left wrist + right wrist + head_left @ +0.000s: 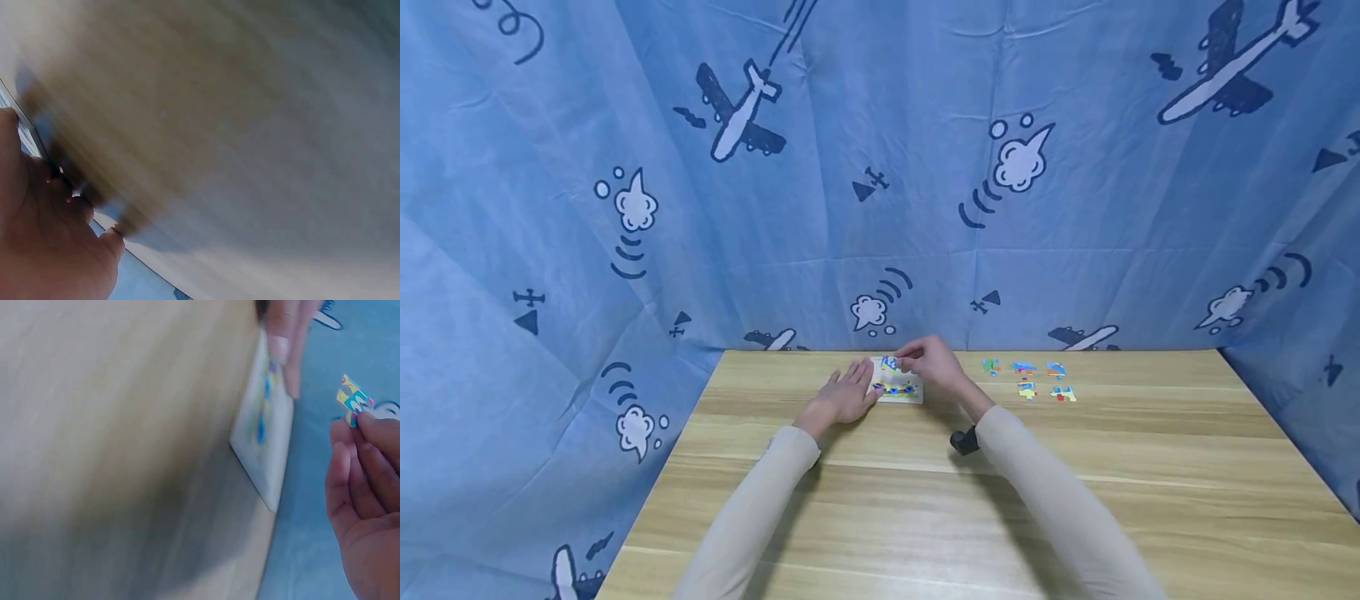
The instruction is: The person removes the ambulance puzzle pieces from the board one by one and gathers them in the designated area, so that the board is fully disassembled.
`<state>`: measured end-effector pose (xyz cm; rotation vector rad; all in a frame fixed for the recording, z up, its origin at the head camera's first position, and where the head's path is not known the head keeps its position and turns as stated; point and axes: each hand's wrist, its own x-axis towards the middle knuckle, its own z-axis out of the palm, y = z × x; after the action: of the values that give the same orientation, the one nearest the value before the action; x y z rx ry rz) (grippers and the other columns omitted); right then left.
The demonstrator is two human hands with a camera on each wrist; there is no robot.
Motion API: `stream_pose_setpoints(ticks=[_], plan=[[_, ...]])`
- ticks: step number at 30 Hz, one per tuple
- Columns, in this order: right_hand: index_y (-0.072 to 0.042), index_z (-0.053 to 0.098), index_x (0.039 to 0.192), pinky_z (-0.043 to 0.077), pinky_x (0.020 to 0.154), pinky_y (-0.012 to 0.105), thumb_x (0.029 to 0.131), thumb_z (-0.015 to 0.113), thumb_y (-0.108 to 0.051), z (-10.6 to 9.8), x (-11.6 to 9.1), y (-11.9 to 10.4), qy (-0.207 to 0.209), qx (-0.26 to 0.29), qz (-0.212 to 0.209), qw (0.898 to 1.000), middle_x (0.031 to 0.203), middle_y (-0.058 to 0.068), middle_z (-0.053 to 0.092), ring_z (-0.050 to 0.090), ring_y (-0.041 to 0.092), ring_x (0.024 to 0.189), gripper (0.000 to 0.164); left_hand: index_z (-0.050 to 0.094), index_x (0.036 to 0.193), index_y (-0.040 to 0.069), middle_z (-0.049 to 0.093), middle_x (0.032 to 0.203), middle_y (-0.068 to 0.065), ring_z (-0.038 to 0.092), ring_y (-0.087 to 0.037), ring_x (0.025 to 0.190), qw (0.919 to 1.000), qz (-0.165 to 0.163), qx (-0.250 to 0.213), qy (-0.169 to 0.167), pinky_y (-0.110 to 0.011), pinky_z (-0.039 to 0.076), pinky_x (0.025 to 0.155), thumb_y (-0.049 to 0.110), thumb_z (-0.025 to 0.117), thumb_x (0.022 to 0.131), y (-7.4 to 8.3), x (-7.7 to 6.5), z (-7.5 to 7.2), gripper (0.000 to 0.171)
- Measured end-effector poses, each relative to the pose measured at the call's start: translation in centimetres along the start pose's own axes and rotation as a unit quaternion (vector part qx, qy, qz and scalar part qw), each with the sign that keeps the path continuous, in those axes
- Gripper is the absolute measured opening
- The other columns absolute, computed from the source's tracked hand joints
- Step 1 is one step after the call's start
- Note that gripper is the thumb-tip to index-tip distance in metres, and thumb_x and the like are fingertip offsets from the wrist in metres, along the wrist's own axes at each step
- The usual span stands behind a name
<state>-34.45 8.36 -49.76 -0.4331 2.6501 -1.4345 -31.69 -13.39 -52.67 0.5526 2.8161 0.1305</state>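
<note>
A white puzzle board (pixel 917 399) lies near the table's far edge, with colourful pieces fitted along its lower part. My left hand (pixel 846 396) rests on the board's left side, its fingers extended; in the left wrist view the fingertips (pixel 112 240) sit by the board's edge. Above the board, my right hand (pixel 934 364) pinches a small jigsaw puzzle piece (pixel 356 403) between thumb and fingers. That piece shows yellow, teal and pink, and is held up off the board. Part of the board's top right is hidden behind the right hand in the head view.
Several loose jigsaw pieces lie right of the board in two rows, among them a green one (pixel 991 366) and a red-yellow one (pixel 1063 394). A small black object (pixel 964 440) shows beside the right sleeve. A blue patterned curtain (pixel 925 208) hangs behind the wooden table (pixel 880 517).
</note>
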Motion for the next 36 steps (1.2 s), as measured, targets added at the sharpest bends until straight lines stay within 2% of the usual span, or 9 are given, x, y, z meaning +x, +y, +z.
stream_pose_setpoints(ticks=[5, 7, 11, 13, 17, 19, 26, 36], plan=[[-0.002, 0.081, 0.111, 0.063, 0.081, 0.042, 0.099, 0.071, -0.011, -2.4, -1.1, 0.3, -0.005, 0.015, -0.007, 1.0, 0.102, 0.016, 0.082, 0.077, 0.04, 0.099, 0.018, 0.011, 0.169, 0.005, 0.007, 0.179, -0.01, 0.01, -0.03, 0.167, 1.0, -0.002, 0.003, -0.004, -0.054, 0.015, 0.136, 0.047, 0.024, 0.115, 0.2, -0.1, -0.1, 0.07], [-0.003, 0.081, 0.111, 0.062, 0.077, 0.04, 0.1, 0.071, -0.012, -3.2, -1.5, 0.4, -0.007, 0.016, -0.007, 1.0, 0.101, 0.016, 0.082, 0.077, 0.042, 0.101, 0.018, 0.01, 0.169, 0.006, 0.008, 0.179, -0.01, 0.01, -0.03, 0.167, 1.0, -0.001, 0.007, -0.004, -0.053, 0.015, 0.136, 0.047, 0.024, 0.115, 0.2, -0.2, -0.1, 0.07], [-0.001, 0.08, 0.111, 0.053, 0.069, 0.029, 0.101, 0.068, -0.011, -4.7, -1.9, 1.2, -0.01, 0.011, -0.014, 1.0, 0.101, 0.017, 0.082, 0.076, 0.045, 0.101, 0.019, 0.011, 0.169, 0.005, 0.008, 0.179, -0.01, 0.01, -0.03, 0.167, 1.0, 0.004, 0.008, -0.002, -0.053, 0.016, 0.136, 0.047, 0.023, 0.115, -0.2, -0.3, 0.0, 0.07], [-0.001, 0.08, 0.111, 0.053, 0.07, 0.029, 0.101, 0.067, -0.01, -5.6, -2.3, 1.7, -0.011, 0.005, -0.012, 1.0, 0.101, 0.017, 0.082, 0.075, 0.045, 0.102, 0.019, 0.011, 0.169, 0.005, 0.008, 0.179, -0.01, 0.011, -0.03, 0.167, 1.0, 0.008, 0.005, 0.0, -0.053, 0.016, 0.136, 0.048, 0.023, 0.114, -0.1, -0.1, 0.1, 0.071], [0.001, 0.079, 0.113, 0.059, 0.077, 0.038, 0.101, 0.066, -0.009, -7.3, -3.0, 2.7, -0.014, -0.006, -0.003, 1.0, 0.104, 0.02, 0.081, 0.075, 0.045, 0.103, 0.02, 0.01, 0.169, 0.005, 0.008, 0.179, -0.01, 0.01, -0.029, 0.167, 1.0, 0.006, 0.006, 0.0, -0.052, 0.015, 0.136, 0.049, 0.022, 0.114, -0.1, 0.0, 0.2, 0.071], [0.001, 0.079, 0.114, 0.059, 0.079, 0.039, 0.102, 0.066, -0.009, -8.0, -3.3, 3.2, -0.013, -0.015, 0.003, 1.0, 0.105, 0.021, 0.081, 0.075, 0.046, 0.103, 0.021, 0.01, 0.169, 0.005, 0.007, 0.179, -0.011, 0.01, -0.029, 0.167, 1.0, 0.004, 0.007, -0.001, -0.052, 0.014, 0.136, 0.048, 0.022, 0.114, 0.0, 0.0, 0.2, 0.071], [0.004, 0.078, 0.113, 0.054, 0.074, 0.027, 0.101, 0.062, -0.006, -10.2, -4.4, 4.6, -0.022, -0.042, 0.014, 0.999, 0.103, 0.021, 0.08, 0.076, 0.043, 0.1, 0.022, 0.009, 0.169, 0.005, 0.007, 0.179, -0.011, 0.009, -0.03, 0.167, 1.0, 0.003, 0.009, -0.001, -0.053, 0.014, 0.136, 0.048, 0.022, 0.114, 0.0, 0.1, 0.0, 0.071], [0.004, 0.08, 0.106, 0.054, 0.073, 0.027, 0.098, 0.068, -0.007, -11.7, -5.8, 7.4, -0.014, -0.089, 0.015, 0.996, 0.094, 0.017, 0.081, 0.077, 0.032, 0.085, 0.018, 0.01, 0.17, 0.006, 0.007, 0.18, -0.01, 0.01, -0.028, 0.167, 0.9998, 0.002, 0.018, 0.003, -0.052, 0.015, 0.136, 0.05, 0.021, 0.114, -0.2, 0.2, 0.5, 0.072]])
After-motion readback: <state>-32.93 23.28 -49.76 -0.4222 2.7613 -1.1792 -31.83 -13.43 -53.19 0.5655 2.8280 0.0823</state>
